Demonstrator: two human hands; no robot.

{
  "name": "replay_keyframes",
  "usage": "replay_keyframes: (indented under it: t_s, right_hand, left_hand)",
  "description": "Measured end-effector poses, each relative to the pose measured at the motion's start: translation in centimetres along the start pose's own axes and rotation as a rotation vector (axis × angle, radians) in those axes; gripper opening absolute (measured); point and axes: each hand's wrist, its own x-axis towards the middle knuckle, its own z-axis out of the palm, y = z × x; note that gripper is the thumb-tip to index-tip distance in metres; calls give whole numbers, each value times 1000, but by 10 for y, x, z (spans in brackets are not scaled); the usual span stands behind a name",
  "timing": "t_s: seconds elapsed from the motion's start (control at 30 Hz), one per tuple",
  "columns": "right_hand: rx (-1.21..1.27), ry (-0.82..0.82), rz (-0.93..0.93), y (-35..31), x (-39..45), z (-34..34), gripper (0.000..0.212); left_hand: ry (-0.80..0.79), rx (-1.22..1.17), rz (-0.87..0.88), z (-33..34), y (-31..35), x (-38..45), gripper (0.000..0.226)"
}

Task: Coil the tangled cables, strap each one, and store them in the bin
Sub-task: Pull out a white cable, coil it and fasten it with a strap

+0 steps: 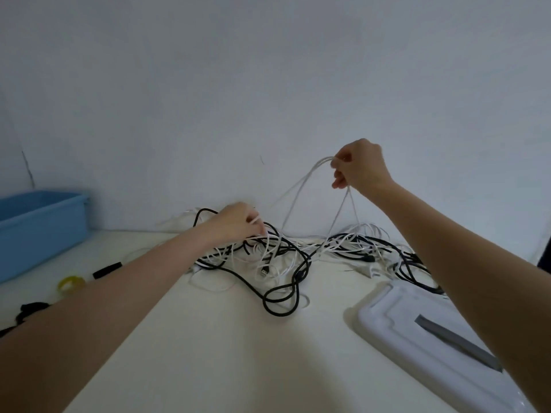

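Note:
A tangle of black and white cables [298,254] lies on the pale table against the back wall. My right hand [360,168] is raised above the pile and pinches loops of a white cable [301,183], whose strands hang down into the tangle. My left hand [238,223] sits low on the left side of the pile, fingers curled round thin white strands. A thick black cable [280,296] loops out toward the front. The blue bin [38,225] stands at the far left.
A white plastic lid [417,332] with a grey strip lies at the front right. Near my left forearm lie a yellow tape roll [70,284], a black marker-like stick [106,269] and black straps [29,308]. A plain wall rises behind the table.

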Motion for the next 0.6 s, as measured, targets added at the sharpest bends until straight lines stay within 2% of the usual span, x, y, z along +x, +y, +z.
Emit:
replay_keyframes:
  t_s: [0.1, 0.17, 0.23, 0.33, 0.4, 0.5, 0.6]
  right_hand:
    - [-85, 86, 38, 6, 7, -14, 17]
    - [-142, 54, 41, 10, 7, -15, 16]
    - [-162, -73, 70, 13, 4, -4, 14]
    - [-176, -448, 150, 17, -6, 21, 18]
    - [-279, -592, 134, 15, -12, 32, 31]
    - [-210, -669, -2, 1, -17, 44, 39]
    - [-64, -640, -169, -16, -25, 50, 19]
  left_hand:
    - [-72, 3, -77, -3, -28, -6, 31]
    - [32, -163, -142, -15, -37, -8, 43]
    - [72, -354, -181, -28, -31, -11, 43]
    - [-102, -721, -171, -35, -10, -19, 34]
    - [-171, -879, -154, -31, 0, -21, 31]
    - [-179, -1023, -134, -21, 6, -21, 30]
    - [-196, -1183, -78, -18, 14, -20, 28]
